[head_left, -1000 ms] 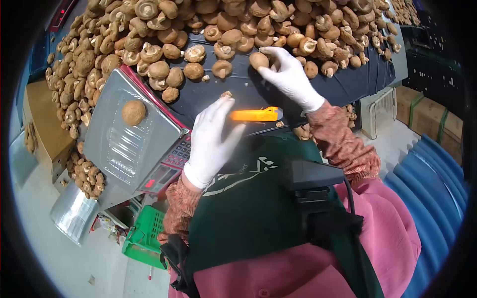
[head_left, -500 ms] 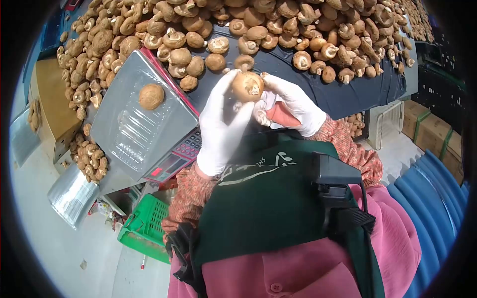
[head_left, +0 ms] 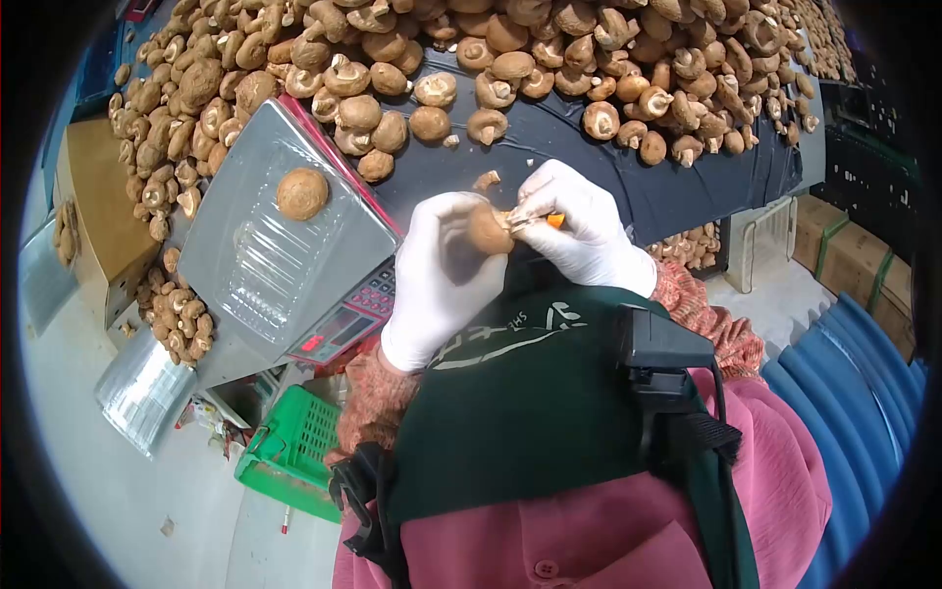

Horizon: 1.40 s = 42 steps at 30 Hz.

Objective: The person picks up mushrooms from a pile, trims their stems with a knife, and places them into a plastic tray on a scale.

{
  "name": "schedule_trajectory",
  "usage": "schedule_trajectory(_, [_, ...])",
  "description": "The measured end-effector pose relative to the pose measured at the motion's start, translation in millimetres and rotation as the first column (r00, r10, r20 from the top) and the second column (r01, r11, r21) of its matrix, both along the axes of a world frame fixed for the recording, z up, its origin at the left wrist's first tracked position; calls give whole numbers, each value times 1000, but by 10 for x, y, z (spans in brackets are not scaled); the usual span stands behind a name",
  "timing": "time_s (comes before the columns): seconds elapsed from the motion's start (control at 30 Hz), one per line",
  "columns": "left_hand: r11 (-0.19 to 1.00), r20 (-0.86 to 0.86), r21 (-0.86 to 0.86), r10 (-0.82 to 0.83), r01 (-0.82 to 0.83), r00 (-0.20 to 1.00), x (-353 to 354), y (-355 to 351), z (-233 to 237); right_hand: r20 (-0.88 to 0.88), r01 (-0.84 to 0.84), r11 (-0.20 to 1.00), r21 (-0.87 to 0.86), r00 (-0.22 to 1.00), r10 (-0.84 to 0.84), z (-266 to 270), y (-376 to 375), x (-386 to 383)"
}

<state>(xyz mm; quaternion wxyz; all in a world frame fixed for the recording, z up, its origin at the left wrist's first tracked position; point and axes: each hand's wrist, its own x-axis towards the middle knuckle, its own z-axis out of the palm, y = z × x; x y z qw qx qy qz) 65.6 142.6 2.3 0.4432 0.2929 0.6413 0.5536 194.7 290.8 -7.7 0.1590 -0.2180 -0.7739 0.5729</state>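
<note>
My left hand [head_left: 437, 280], in a white glove, holds a round brown mushroom [head_left: 488, 229] by its cap, with the stem side turned to the right. My right hand [head_left: 581, 228], also gloved, is closed at that stem side around a small tool with an orange part [head_left: 556, 221]; its shape is mostly hidden by the fingers. Just above the held mushroom, a small brown stem piece [head_left: 486, 181] lies on the black surface [head_left: 648, 187]. To the left, one mushroom [head_left: 302, 193] rests in a clear plastic tray [head_left: 257, 270] on the scale [head_left: 365, 294].
A large mushroom heap [head_left: 549, 39] spans the far side and the left. More mushrooms [head_left: 180, 319] lie at the scale's lower left. Below stands a green crate [head_left: 294, 442]. Cardboard boxes [head_left: 854, 260] and blue ribbed material [head_left: 844, 383] are at the right.
Both hands have moved down toward me, and the mushroom has turned sideways. The right hand's fingers have closed at its stem side. A stem piece now shows on the black surface.
</note>
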Motion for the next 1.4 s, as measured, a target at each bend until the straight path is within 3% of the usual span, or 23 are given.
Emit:
schedule_trajectory(0.07, [999, -271, 24, 51, -46, 961, -77, -71, 80, 199, 16, 977, -213, 980, 28, 35, 72, 66])
schedule_trajectory(0.1, [997, -400, 44, 76, -64, 914, -133, -112, 122, 206, -74, 996, 47, 977, 63, -103, 142, 46])
schedule_trajectory(0.17, [975, -558, -19, 173, -221, 811, -308, -273, 250, 390, -321, 806, 497, 913, 123, -470, 281, 148])
schedule_trajectory(0.2, [949, -580, 49, 281, -311, 764, -408, -334, 246, 452, -354, 669, 654, 891, 29, -577, 316, 142])
schedule_trajectory(0.23, [910, -596, 120, 386, -397, 704, -507, -401, 240, 390, -228, 719, 656, 919, -64, -693, 315, 72])
schedule_trajectory(0.3, [835, -733, 59, 408, -547, 544, -712, -555, 222, 327, -19, 843, 537, 926, -187, -804, 325, -124])
schedule_trajectory(0.33, [806, -771, 32, 396, -591, 498, -803, -608, 182, 438, 16, 889, 457, 866, -241, -845, 328, -238])
schedule_trajectory(0.43, [752, -739, 36, 463, -658, 490, -1040, -669, -37, 646, 19, 946, 325, 725, -237, -790, 306, -507])
schedule_trajectory(0.57, [810, -812, -60, 299, -583, 500, -1184, -685, -230, 594, 10, 946, 323, 776, -211, -792, 328, -548])
schedule_trajectory(0.6, [802, -782, -78, 319, -592, 536, -1167, -682, -195, 649, 35, 990, 138, 752, -117, -702, 393, -565])
schedule_trajectory(0.7, [767, -761, -48, 387, -640, 521, -1134, -702, -109, 168, 37, 890, -455, 985, 45, -819, 372, -362])
schedule_trajectory(0.73, [757, -806, 27, 402, -652, 433, -1094, -688, -65, 99, 33, 848, -529, 995, 23, -737, 326, -303])
schedule_trajectory(0.83, [763, -755, 118, 484, -635, 442, -906, -569, 196, -48, 4, 843, -538, 998, -35, -584, 219, -296])
schedule_trajectory(0.87, [791, -659, 136, 522, -597, 541, -814, -490, 258, -60, -6, 823, -568, 998, -34, -486, 193, -303])
schedule_trajectory(1.03, [959, -364, -7, 263, -285, 893, -306, -82, 272, -17, -52, 947, -318, 999, 49, -160, 36, -392])
schedule_trajectory(1.07, [980, -463, -69, 135, -187, 876, -253, -69, 180, -2, -112, 968, -225, 993, 115, -15, -20, -404])
schedule_trajectory(1.13, [975, -505, -83, 139, -208, 852, -186, -92, 127, -38, -190, 980, 66, 980, 193, -15, -74, -419])
schedule_trajectory(1.17, [971, -559, -83, 140, -223, 818, -212, -142, 169, -71, -208, 933, -295, 978, 196, 35, -87, -426])
schedule_trajectory(1.27, [914, -611, -21, 309, -405, 728, -347, -380, 251, 106, -7, 1000, 2, 994, 7, -85, 258, -483])
schedule_trajectory(1.3, [876, -657, -11, 357, -482, 664, -397, -461, 283, 83, 147, 927, 344, 979, -186, -403, 393, -496])
schedule_trajectory(1.33, [833, -662, 43, 437, -551, 609, -461, -557, 213, 109, 213, 865, 454, 950, -291, -516, 521, -541])
schedule_trajectory(1.37, [805, -712, 23, 429, -593, 556, -540, -667, 159, 66, 209, 721, 661, 941, -333, -684, 635, -555])
schedule_trajectory(1.4, [778, -728, 13, 438, -628, 528, -604, -734, 94, 286, 67, 725, 686, 891, -353, -680, 668, -619])
